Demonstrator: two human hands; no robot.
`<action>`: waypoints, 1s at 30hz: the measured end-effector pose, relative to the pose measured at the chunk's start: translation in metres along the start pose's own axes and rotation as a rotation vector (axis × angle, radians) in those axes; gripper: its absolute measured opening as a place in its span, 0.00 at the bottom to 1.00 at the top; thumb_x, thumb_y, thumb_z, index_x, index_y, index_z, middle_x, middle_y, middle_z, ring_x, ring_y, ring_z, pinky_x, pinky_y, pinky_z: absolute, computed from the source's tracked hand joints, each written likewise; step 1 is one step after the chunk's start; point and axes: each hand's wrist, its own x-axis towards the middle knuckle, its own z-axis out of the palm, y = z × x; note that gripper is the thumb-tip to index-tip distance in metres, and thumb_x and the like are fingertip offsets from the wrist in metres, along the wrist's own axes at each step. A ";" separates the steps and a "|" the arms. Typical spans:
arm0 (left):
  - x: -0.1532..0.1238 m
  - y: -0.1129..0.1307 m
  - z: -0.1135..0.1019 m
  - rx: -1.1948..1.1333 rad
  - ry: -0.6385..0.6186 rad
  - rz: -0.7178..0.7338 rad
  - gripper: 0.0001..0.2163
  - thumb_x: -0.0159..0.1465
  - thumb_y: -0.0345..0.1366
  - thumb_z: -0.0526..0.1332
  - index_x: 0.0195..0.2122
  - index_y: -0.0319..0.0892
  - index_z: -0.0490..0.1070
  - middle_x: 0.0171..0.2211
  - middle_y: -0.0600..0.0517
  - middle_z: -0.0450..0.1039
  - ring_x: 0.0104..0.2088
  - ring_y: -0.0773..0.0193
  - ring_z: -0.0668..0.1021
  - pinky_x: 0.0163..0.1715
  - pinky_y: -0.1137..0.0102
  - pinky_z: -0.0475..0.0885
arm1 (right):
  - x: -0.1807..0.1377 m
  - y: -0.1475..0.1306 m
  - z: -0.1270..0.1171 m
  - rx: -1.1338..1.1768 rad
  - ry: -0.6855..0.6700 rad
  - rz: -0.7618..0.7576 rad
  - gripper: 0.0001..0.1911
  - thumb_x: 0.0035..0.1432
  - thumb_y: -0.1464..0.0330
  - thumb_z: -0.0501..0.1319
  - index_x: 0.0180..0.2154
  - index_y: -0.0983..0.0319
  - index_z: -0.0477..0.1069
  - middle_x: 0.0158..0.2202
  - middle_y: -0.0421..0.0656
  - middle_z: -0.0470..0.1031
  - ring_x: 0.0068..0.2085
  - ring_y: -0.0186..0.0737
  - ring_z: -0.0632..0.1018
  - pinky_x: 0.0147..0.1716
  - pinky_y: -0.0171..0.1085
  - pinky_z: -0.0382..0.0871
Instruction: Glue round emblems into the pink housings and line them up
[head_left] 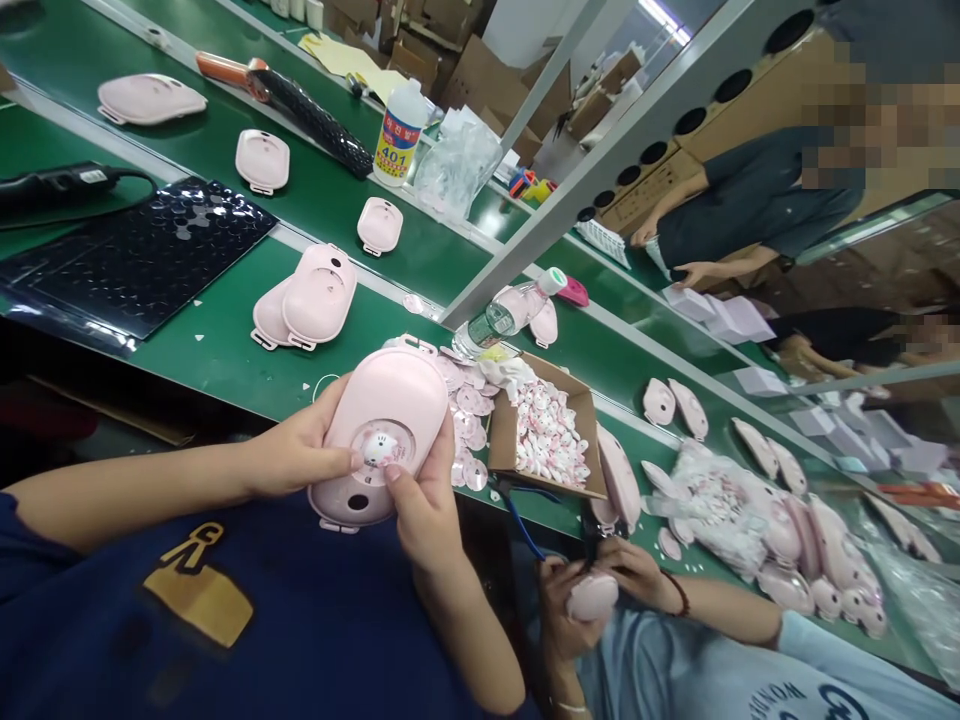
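Landmark: cardboard box point(504, 437) of small white-and-pink round pieces, standing on the green work surface point(225, 340).
Pink shell point(382, 430): held up just left of the box, above the near edge of the surface, round recess facing the camera with a small white cat-face badge point(377, 447) in it.
Left hand point(296, 452): left of the box, fingers curled around the shell's left side, thumb tip pressed at the badge.
Right hand point(424, 500): below and left of the box, fingers wrapped on the shell's lower right edge, thumb resting beside the badge.
Loose discs point(469, 420): scattered on the surface, touching the box's left side.
Stacked pink shells point(311, 295): up and left of the box, two overlapping.
Water bottle point(510, 310): lying on its side just above the box.
Glue bottle point(397, 135): labelled 401, well above the box, upright by a clear bag.
Black tray point(135, 255): far left of the box, glossy, with round cells.
Co-worker's hands point(592, 590): below and right of the box, holding a small pink part.
Bagged pink parts point(750, 510): right of the box, piled on the surface.
Room: cartons stacked beyond the surface, a grey metal frame bar crossing diagonally above the box, further people seated on the far side.
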 end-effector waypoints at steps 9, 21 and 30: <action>0.002 0.001 0.004 -0.023 0.038 -0.029 0.46 0.54 0.48 0.74 0.69 0.41 0.53 0.60 0.39 0.69 0.63 0.38 0.70 0.62 0.51 0.67 | -0.005 -0.004 0.003 -0.111 0.024 -0.027 0.47 0.63 0.60 0.62 0.72 0.58 0.35 0.73 0.48 0.52 0.72 0.44 0.59 0.71 0.46 0.54; 0.002 0.005 0.018 0.126 0.069 0.078 0.40 0.57 0.42 0.70 0.67 0.40 0.54 0.59 0.37 0.69 0.58 0.42 0.75 0.57 0.54 0.74 | 0.009 -0.001 0.009 0.026 0.119 -0.079 0.41 0.53 0.57 0.67 0.64 0.58 0.54 0.56 0.50 0.73 0.54 0.46 0.77 0.56 0.47 0.73; 0.003 0.006 0.024 0.149 0.089 0.080 0.39 0.56 0.39 0.69 0.65 0.37 0.54 0.56 0.36 0.71 0.55 0.44 0.77 0.54 0.56 0.77 | 0.009 0.000 0.007 0.042 0.145 -0.067 0.31 0.50 0.62 0.66 0.56 0.58 0.62 0.49 0.45 0.75 0.48 0.43 0.78 0.50 0.44 0.76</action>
